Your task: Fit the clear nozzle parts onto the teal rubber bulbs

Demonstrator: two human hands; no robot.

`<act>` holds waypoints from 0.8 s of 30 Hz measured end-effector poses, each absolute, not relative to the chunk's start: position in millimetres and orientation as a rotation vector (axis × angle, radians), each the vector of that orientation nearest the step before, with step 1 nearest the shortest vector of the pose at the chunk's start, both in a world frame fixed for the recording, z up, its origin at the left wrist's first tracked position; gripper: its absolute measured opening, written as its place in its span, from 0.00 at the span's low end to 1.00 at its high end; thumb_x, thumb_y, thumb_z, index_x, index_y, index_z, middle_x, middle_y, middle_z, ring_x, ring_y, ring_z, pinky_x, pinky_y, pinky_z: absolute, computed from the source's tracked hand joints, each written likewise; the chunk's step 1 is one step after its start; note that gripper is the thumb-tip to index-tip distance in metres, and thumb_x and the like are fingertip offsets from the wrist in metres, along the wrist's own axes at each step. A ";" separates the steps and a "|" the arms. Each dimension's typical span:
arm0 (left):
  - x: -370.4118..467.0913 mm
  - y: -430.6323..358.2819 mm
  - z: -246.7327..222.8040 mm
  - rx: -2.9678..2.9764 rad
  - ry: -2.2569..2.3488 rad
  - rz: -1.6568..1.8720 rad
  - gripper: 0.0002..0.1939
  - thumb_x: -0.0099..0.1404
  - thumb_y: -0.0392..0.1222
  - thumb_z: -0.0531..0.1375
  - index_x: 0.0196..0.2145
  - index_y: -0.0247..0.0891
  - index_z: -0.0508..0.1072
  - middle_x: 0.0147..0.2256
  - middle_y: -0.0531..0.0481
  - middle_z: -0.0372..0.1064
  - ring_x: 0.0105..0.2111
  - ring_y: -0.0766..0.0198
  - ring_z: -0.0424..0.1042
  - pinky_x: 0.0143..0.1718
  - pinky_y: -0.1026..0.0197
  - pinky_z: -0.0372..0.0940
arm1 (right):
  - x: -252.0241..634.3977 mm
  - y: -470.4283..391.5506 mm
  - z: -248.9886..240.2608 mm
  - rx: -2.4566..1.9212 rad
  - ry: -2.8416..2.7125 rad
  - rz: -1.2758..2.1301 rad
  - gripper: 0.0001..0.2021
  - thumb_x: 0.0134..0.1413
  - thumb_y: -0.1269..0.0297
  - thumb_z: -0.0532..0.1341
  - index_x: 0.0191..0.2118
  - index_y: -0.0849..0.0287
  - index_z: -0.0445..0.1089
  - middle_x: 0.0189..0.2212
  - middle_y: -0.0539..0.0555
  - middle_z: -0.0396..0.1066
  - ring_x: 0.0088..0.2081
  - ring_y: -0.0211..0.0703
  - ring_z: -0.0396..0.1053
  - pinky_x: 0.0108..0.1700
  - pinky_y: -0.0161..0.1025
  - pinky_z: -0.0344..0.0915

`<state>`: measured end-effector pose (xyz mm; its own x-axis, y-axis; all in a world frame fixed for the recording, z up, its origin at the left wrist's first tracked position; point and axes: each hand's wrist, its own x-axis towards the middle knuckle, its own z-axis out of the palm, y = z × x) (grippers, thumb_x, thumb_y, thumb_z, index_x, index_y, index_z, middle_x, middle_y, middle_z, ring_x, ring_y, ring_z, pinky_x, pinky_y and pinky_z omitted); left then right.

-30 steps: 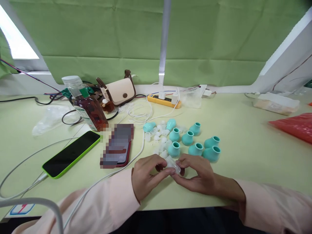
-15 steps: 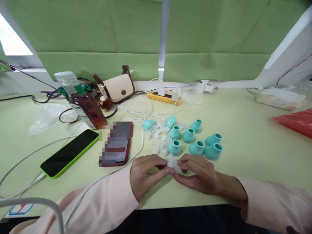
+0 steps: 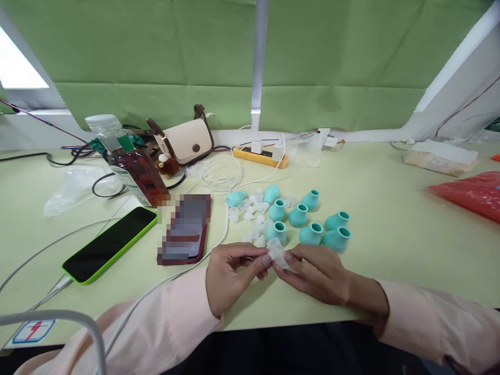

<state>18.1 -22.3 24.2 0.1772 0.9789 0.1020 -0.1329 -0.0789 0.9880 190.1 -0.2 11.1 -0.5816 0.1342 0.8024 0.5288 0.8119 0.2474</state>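
Note:
Between my two hands is a small translucent white plastic piece [image 3: 276, 250] with a round, tube-like opening at its top. My left hand [image 3: 234, 273] pinches its left side with thumb and fingers. On the other side, my right hand [image 3: 322, 273] grips it, the thumb lying along the front. Just beyond stand several teal rubber bulbs [image 3: 311, 234] with open necks facing up. Two glossier teal bulbs [image 3: 272, 194] lie at the back left of the group. Small translucent white parts [image 3: 255, 211] are scattered beside them.
To the left lie a green-cased phone [image 3: 111, 245] and a phone in a dark red case [image 3: 203, 245], with white cables around them. A bottle of brown liquid [image 3: 136, 172], a cream handbag [image 3: 191, 143] and a yellow power strip [image 3: 260, 156] stand behind. A red plastic bag [image 3: 469, 192] is at right.
The translucent piece has been turned a little, so its round opening now shows at the top. My left thumb has shifted up along it. The camera view has moved slightly.

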 end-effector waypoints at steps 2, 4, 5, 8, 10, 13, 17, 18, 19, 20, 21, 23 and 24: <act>19.2 -22.4 23.5 1.215 0.969 1.184 0.05 0.49 0.36 0.61 0.27 0.32 0.75 0.19 0.50 0.68 0.19 0.69 0.64 0.21 0.65 0.63 | 191.2 1.2 8.8 -0.458 -2.159 -0.625 0.08 0.41 0.73 0.61 0.28 0.61 0.61 0.18 0.49 0.63 0.22 0.33 0.61 0.18 0.31 0.55; 19.7 -21.6 23.2 1.170 1.002 1.155 0.06 0.49 0.37 0.61 0.26 0.31 0.75 0.18 0.50 0.67 0.19 0.70 0.64 0.22 0.66 0.63 | 192.2 2.6 6.1 -0.448 -2.194 -0.627 0.06 0.42 0.74 0.60 0.28 0.61 0.61 0.18 0.48 0.62 0.21 0.33 0.59 0.19 0.31 0.54; 19.8 -20.9 23.1 1.148 1.017 1.139 0.06 0.49 0.37 0.61 0.25 0.30 0.74 0.18 0.50 0.67 0.18 0.70 0.64 0.22 0.66 0.62 | 192.5 3.1 4.8 -0.458 -2.215 -0.620 0.06 0.42 0.74 0.59 0.28 0.60 0.61 0.18 0.48 0.61 0.20 0.33 0.58 0.18 0.32 0.53; 19.5 -19.4 23.4 1.086 1.040 1.115 0.07 0.47 0.37 0.63 0.24 0.30 0.74 0.17 0.51 0.67 0.18 0.70 0.63 0.21 0.66 0.62 | 192.4 4.0 2.4 -0.524 -2.254 -0.607 0.04 0.44 0.74 0.57 0.27 0.60 0.61 0.17 0.47 0.60 0.19 0.32 0.56 0.19 0.32 0.50; 19.4 -19.1 23.9 1.063 1.031 1.118 0.07 0.45 0.37 0.63 0.24 0.29 0.74 0.17 0.51 0.67 0.17 0.71 0.63 0.21 0.67 0.61 | 191.7 3.7 2.7 -0.539 -2.265 -0.610 0.04 0.45 0.74 0.57 0.26 0.60 0.60 0.17 0.47 0.60 0.20 0.32 0.55 0.19 0.31 0.50; 19.5 -19.3 25.5 1.069 1.017 1.108 0.07 0.45 0.37 0.63 0.22 0.29 0.74 0.17 0.51 0.67 0.17 0.71 0.62 0.20 0.67 0.61 | 190.1 2.1 5.9 -0.508 -2.276 -0.620 0.05 0.45 0.75 0.56 0.25 0.61 0.60 0.16 0.48 0.60 0.20 0.32 0.55 0.19 0.32 0.50; 18.1 -18.5 26.9 1.055 1.012 1.097 0.07 0.45 0.38 0.63 0.20 0.29 0.74 0.16 0.51 0.66 0.16 0.71 0.61 0.18 0.67 0.59 | 187.8 0.9 10.3 -0.466 -2.269 -0.643 0.06 0.45 0.77 0.55 0.23 0.60 0.59 0.15 0.47 0.58 0.19 0.33 0.55 0.19 0.32 0.49; 17.5 -18.0 26.8 1.043 1.001 1.093 0.07 0.45 0.38 0.63 0.20 0.29 0.74 0.15 0.51 0.66 0.16 0.71 0.61 0.18 0.67 0.58 | 187.3 1.3 10.6 -0.462 -2.266 -0.642 0.06 0.45 0.77 0.56 0.24 0.60 0.59 0.15 0.47 0.58 0.19 0.32 0.56 0.19 0.32 0.50; 16.9 -17.5 26.7 1.029 0.986 1.086 0.08 0.45 0.38 0.63 0.20 0.29 0.74 0.15 0.51 0.66 0.16 0.71 0.61 0.17 0.67 0.58 | 186.8 1.9 10.7 -0.461 -2.257 -0.640 0.05 0.44 0.76 0.56 0.24 0.61 0.60 0.15 0.47 0.58 0.19 0.32 0.56 0.19 0.31 0.50; 16.4 -17.0 26.5 1.014 0.973 1.074 0.07 0.44 0.38 0.63 0.21 0.29 0.73 0.15 0.51 0.66 0.15 0.72 0.61 0.17 0.67 0.57 | 186.2 2.6 10.5 -0.471 -2.241 -0.634 0.05 0.44 0.75 0.57 0.25 0.61 0.60 0.16 0.47 0.58 0.19 0.32 0.57 0.19 0.31 0.50; 16.1 -16.5 26.3 0.997 0.966 1.063 0.07 0.44 0.38 0.63 0.20 0.29 0.73 0.15 0.51 0.65 0.15 0.72 0.60 0.17 0.67 0.57 | 185.4 3.1 10.4 -0.485 -2.221 -0.626 0.05 0.44 0.74 0.58 0.25 0.61 0.60 0.16 0.47 0.59 0.19 0.31 0.57 0.18 0.31 0.51; 15.9 -15.8 26.0 0.959 0.958 1.048 0.06 0.44 0.36 0.63 0.19 0.29 0.72 0.14 0.52 0.65 0.14 0.73 0.59 0.17 0.68 0.56 | 183.2 3.2 10.7 -0.516 -2.191 -0.613 0.05 0.43 0.72 0.59 0.25 0.60 0.59 0.16 0.47 0.60 0.18 0.30 0.58 0.17 0.30 0.51; 16.0 -15.5 26.0 0.936 0.955 1.044 0.05 0.44 0.35 0.62 0.19 0.29 0.72 0.13 0.53 0.64 0.13 0.73 0.59 0.16 0.68 0.55 | 181.7 2.4 11.4 -0.531 -2.181 -0.604 0.06 0.43 0.71 0.59 0.25 0.60 0.59 0.16 0.47 0.61 0.18 0.30 0.58 0.17 0.30 0.52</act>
<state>16.0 -15.5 26.0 0.2173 0.9601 -0.1762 -0.2608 0.2310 0.9373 181.7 2.4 11.4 -0.5963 0.1717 0.7842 0.5506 0.7984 0.2438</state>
